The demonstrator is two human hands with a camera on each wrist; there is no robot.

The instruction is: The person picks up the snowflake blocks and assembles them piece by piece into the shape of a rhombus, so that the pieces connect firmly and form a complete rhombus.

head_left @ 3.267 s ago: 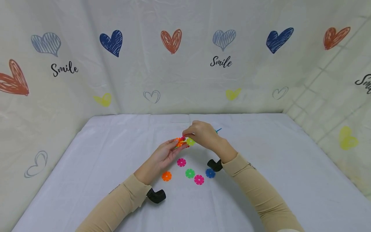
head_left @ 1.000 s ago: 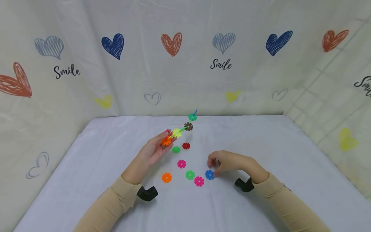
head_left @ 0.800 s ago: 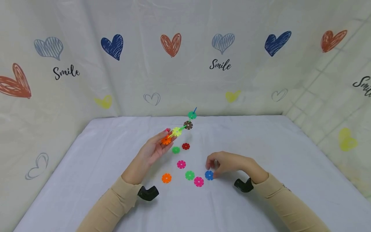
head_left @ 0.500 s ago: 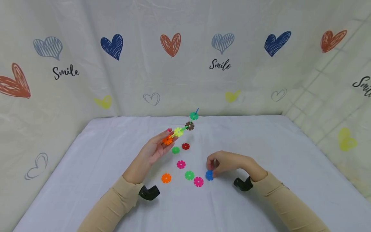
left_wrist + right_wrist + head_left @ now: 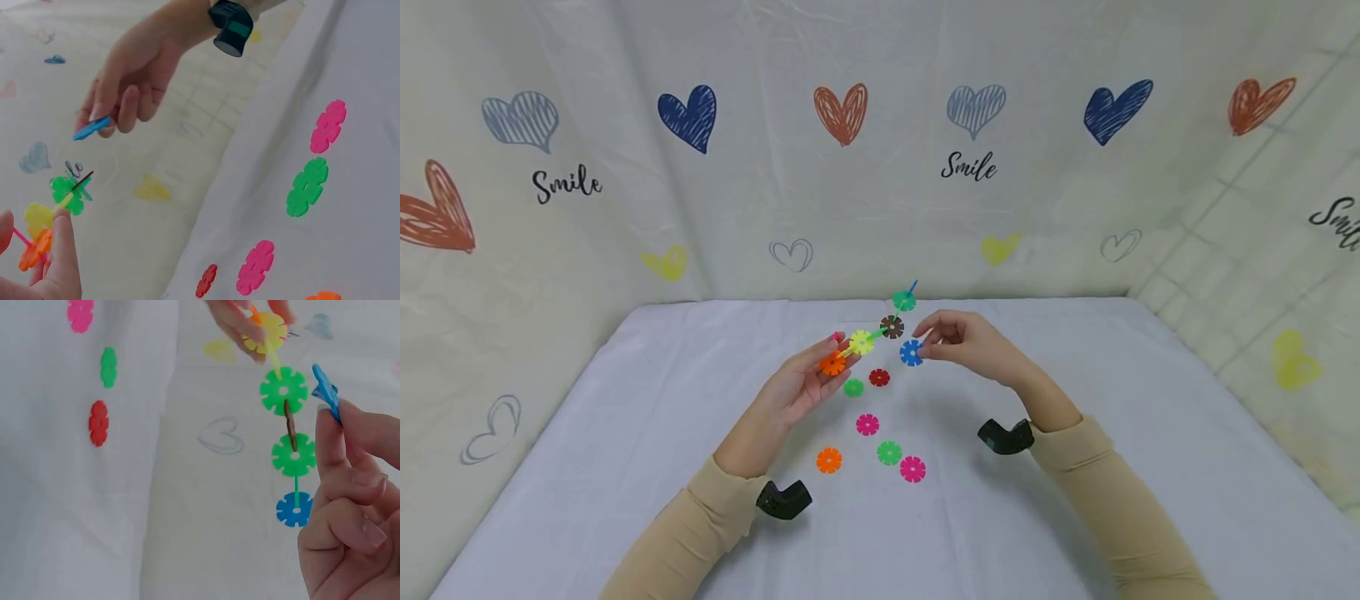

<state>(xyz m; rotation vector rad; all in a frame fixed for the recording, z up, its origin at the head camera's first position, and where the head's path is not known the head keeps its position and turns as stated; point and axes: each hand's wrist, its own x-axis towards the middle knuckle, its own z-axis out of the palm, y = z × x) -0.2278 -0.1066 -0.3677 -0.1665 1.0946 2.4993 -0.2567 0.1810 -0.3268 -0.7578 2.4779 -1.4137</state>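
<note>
My left hand [image 5: 786, 392] holds one end of a chain of notched interlocking discs, its thumb and fingers at the orange disc [image 5: 832, 363] and a pink one. From there the chain slants up and away through a yellow disc [image 5: 861, 342], a brown disc [image 5: 892, 327], green discs [image 5: 284, 391] and a blue disc [image 5: 294, 509] at the far end. Between thumb and index finger, my right hand [image 5: 970, 346] pinches a separate blue disc [image 5: 912, 352]. It is raised beside the chain, near the brown disc and apart from it.
On the white tablecloth [image 5: 625, 467] several loose discs lie below the hands: red [image 5: 879, 377], green [image 5: 853, 387], pink [image 5: 867, 425], orange [image 5: 829, 460], another green disc [image 5: 889, 452] and another pink disc [image 5: 913, 469]. A heart-printed curtain [image 5: 895, 200] hangs behind the table.
The right hand went from the chain to the blue disc on the table, then lifted it up and leftward toward the chain. The left hand moved slightly left and then stayed nearly still.
</note>
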